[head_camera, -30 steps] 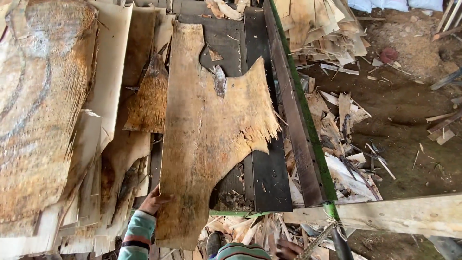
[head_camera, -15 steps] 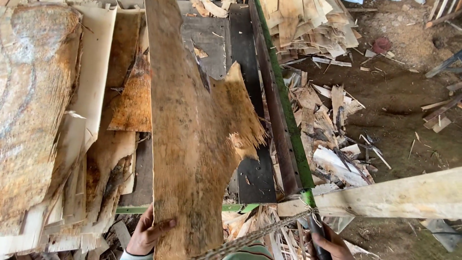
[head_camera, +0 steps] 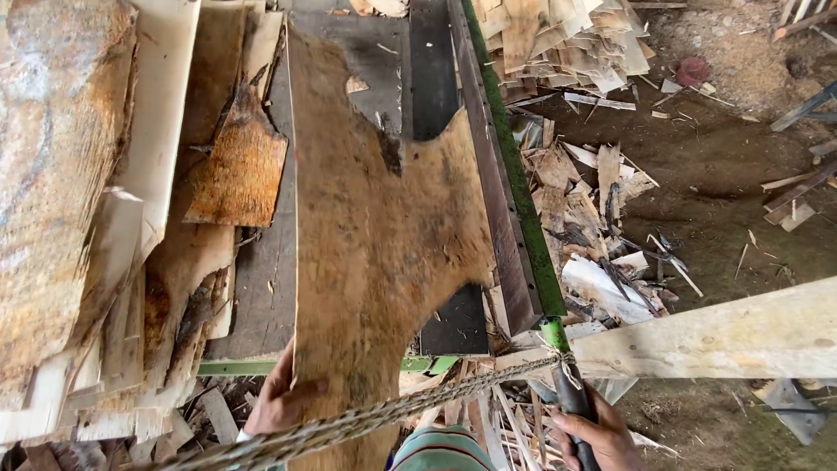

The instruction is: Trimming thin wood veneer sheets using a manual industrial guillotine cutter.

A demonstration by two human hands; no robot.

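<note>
Shifted rough ragged veneer sheet [head_camera: 375, 253]

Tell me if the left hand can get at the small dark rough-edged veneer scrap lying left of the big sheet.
Probably not as things stand: the left hand grips the big torn brown veneer sheet at its near edge, and the small dark veneer scrap lies well beyond it.

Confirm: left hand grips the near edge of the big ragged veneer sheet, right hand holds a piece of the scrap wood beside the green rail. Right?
Not quite. The head view shows the right hand wrapped around a dark handle below the green rail, not scrap wood. The rest holds: the left hand grips the near edge of the big ragged veneer sheet.
</note>
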